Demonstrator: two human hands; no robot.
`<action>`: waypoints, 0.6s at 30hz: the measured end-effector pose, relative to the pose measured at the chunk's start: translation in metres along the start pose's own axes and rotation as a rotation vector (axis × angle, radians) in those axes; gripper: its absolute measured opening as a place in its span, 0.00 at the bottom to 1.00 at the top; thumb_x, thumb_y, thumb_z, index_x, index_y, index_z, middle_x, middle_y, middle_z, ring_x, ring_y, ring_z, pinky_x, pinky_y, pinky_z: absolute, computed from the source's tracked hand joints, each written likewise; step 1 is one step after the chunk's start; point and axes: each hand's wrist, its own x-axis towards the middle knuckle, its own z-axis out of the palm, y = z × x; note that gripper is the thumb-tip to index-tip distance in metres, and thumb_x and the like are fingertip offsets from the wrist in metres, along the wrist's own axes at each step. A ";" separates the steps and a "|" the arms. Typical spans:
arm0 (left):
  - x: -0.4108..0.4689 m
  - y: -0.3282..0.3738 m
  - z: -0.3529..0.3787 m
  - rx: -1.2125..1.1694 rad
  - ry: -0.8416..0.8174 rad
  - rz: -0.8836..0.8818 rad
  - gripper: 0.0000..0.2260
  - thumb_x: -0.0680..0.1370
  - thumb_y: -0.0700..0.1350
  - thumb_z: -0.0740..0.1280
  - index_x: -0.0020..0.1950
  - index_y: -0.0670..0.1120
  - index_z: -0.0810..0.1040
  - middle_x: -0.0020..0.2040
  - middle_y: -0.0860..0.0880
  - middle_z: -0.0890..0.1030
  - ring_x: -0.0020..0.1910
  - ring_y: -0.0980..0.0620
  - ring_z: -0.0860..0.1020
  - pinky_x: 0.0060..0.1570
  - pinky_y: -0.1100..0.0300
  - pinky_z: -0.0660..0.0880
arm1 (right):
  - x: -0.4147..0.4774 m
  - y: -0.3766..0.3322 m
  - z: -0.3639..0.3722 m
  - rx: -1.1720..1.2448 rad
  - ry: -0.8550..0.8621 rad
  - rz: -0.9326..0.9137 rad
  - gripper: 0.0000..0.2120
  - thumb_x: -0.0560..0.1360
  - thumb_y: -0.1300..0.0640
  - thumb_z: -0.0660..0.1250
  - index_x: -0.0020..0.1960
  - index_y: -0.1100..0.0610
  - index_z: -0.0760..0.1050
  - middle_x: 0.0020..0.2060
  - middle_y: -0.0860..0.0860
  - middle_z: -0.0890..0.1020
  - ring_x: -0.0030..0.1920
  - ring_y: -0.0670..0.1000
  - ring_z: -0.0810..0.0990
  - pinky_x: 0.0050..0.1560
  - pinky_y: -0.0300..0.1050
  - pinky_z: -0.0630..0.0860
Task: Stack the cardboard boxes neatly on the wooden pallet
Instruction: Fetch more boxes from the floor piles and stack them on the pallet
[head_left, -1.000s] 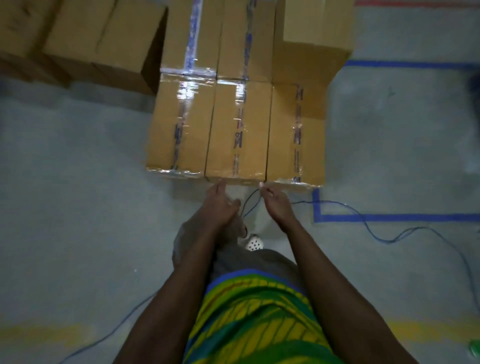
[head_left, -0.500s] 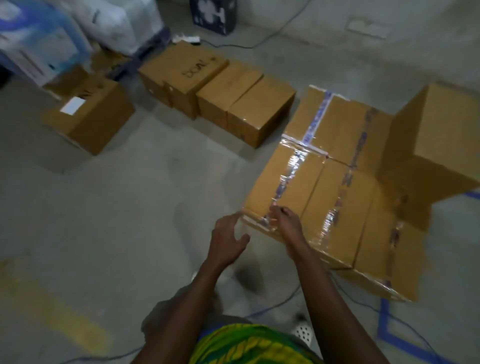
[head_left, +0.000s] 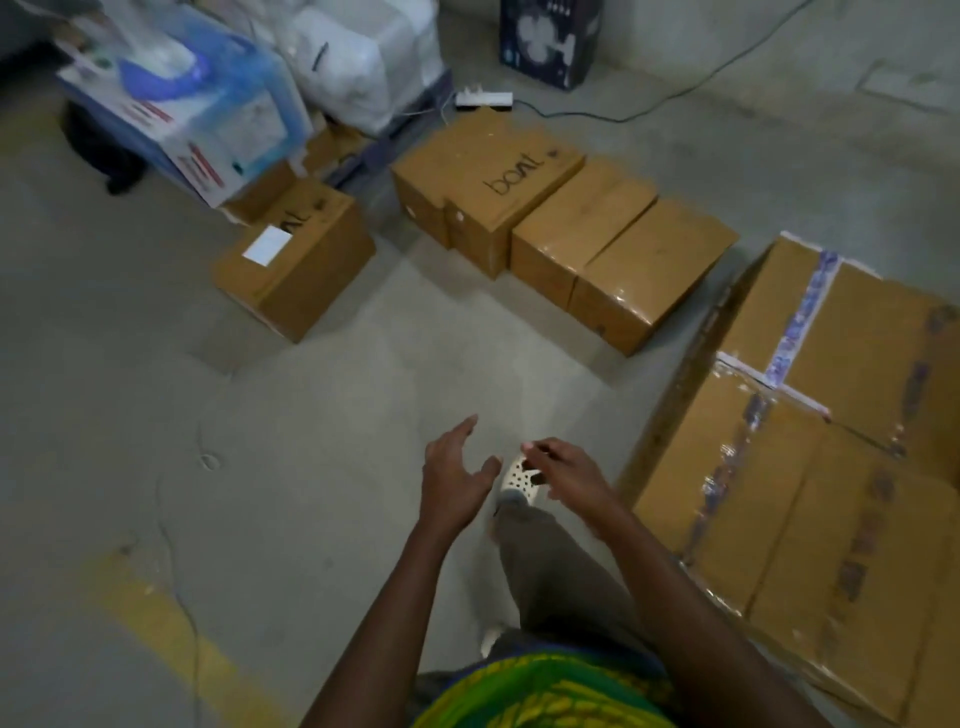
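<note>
1. The left hand (head_left: 453, 486) hangs over the concrete floor (head_left: 260, 467), fingers spread and loose, holding nothing
2. Just beside it, the right hand (head_left: 566, 480) is also empty, fingers loosely bent; a white perforated clog (head_left: 519, 480) shows between them
3. Right of the right hand, untouched, sits a block of taped cardboard boxes (head_left: 810, 499), packed edge to edge
4. Beyond both hands, well apart, a row of three boxes (head_left: 582, 228) lies on the floor
5. Farther ahead-left stands a white-labelled box (head_left: 293, 260); past the row lies a power strip (head_left: 484, 100)

Dim grey concrete floor (head_left: 291, 426); yellow painted stripe (head_left: 176, 644)
</note>
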 end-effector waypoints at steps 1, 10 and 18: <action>0.026 0.002 -0.008 -0.007 0.009 0.002 0.29 0.76 0.48 0.74 0.76 0.51 0.70 0.70 0.50 0.76 0.71 0.49 0.69 0.72 0.53 0.66 | 0.026 -0.017 0.003 0.000 0.013 -0.001 0.12 0.81 0.45 0.65 0.54 0.52 0.81 0.48 0.49 0.85 0.49 0.53 0.84 0.49 0.47 0.79; 0.215 0.025 -0.126 -0.150 0.195 -0.167 0.28 0.76 0.48 0.74 0.75 0.51 0.71 0.68 0.50 0.77 0.70 0.49 0.71 0.66 0.60 0.66 | 0.230 -0.245 0.029 0.033 -0.025 -0.119 0.09 0.80 0.46 0.67 0.49 0.51 0.79 0.48 0.51 0.85 0.44 0.50 0.82 0.45 0.45 0.75; 0.352 -0.007 -0.223 -0.297 0.285 -0.323 0.24 0.76 0.47 0.75 0.71 0.51 0.76 0.67 0.49 0.79 0.67 0.50 0.75 0.64 0.58 0.71 | 0.328 -0.342 0.114 -0.124 -0.185 -0.090 0.10 0.80 0.48 0.67 0.54 0.53 0.80 0.49 0.51 0.85 0.47 0.51 0.83 0.48 0.45 0.77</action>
